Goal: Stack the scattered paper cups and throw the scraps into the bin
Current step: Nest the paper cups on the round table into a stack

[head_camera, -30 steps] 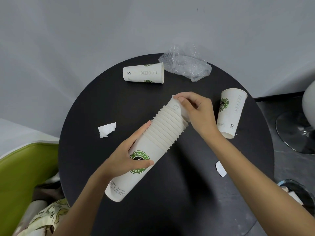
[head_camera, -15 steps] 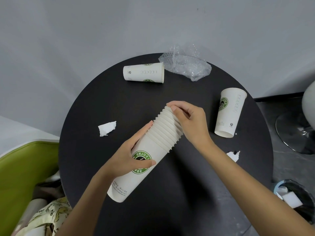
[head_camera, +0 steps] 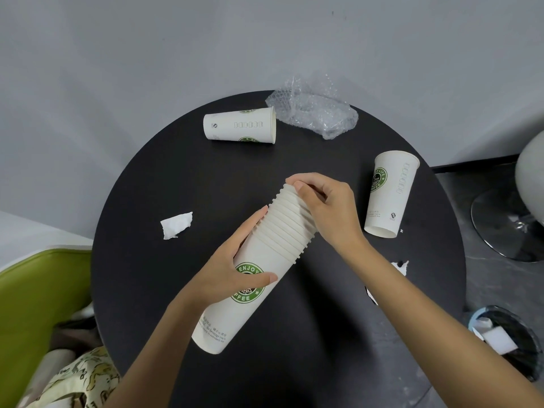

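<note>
A tilted stack of white paper cups [head_camera: 273, 240] with a green logo hangs over the round black table [head_camera: 182, 178]. My left hand [head_camera: 235, 266] grips the stack's lower body. My right hand [head_camera: 323, 207] is curled over the rims at the stack's top end. One loose cup [head_camera: 240, 128] lies on its side at the back. Another cup [head_camera: 390, 195] stands upside down at the right. A white paper scrap [head_camera: 176, 225] lies left of the stack, and a torn scrap [head_camera: 401, 267] shows beside my right forearm. The bin [head_camera: 509, 343] with a black liner sits on the floor at lower right.
Crumpled bubble wrap [head_camera: 316, 114] lies at the table's back edge. A green chair [head_camera: 38, 304] stands at the left with patterned fabric [head_camera: 76, 381] below it. A chrome chair base [head_camera: 506, 225] is on the floor at the right.
My right hand has pushed the top cup down into the stack, which is now shorter. The left hand keeps its grip and the stack has barely shifted.
</note>
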Demonstrator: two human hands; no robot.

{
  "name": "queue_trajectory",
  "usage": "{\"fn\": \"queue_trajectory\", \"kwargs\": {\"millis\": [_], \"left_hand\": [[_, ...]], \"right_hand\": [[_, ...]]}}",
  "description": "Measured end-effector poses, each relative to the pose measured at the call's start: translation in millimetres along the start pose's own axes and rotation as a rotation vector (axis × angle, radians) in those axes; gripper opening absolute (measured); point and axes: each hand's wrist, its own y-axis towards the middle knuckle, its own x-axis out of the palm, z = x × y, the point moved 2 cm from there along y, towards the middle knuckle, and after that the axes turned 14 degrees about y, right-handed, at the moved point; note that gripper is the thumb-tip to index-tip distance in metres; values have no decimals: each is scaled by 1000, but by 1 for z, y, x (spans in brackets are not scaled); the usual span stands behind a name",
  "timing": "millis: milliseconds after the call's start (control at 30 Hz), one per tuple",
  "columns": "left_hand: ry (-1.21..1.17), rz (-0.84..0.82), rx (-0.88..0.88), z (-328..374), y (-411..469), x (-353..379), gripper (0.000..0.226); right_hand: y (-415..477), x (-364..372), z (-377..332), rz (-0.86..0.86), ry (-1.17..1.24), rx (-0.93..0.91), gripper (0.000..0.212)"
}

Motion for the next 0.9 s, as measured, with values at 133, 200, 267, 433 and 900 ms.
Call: {"fn": "queue_trajectory", "kwargs": {"millis": [133, 200, 267, 433, 900], "left_hand": [[-22, 2, 12, 4, 9, 6, 99], [-19, -7, 15, 5, 14, 9, 98], [-9, -15, 14, 5, 19, 10, 97], [16, -18, 4, 6, 31, 11, 97], [21, -31, -3, 10, 58, 17, 98]], "right_hand": [[8, -13, 6, -29, 27, 24, 17], [14, -22, 9, -29, 22, 20, 18], [21, -33, 12, -25, 14, 18, 16], [39, -65, 26, -8, -38, 30, 15], [93, -158, 61, 85, -584, -54, 20]]}}
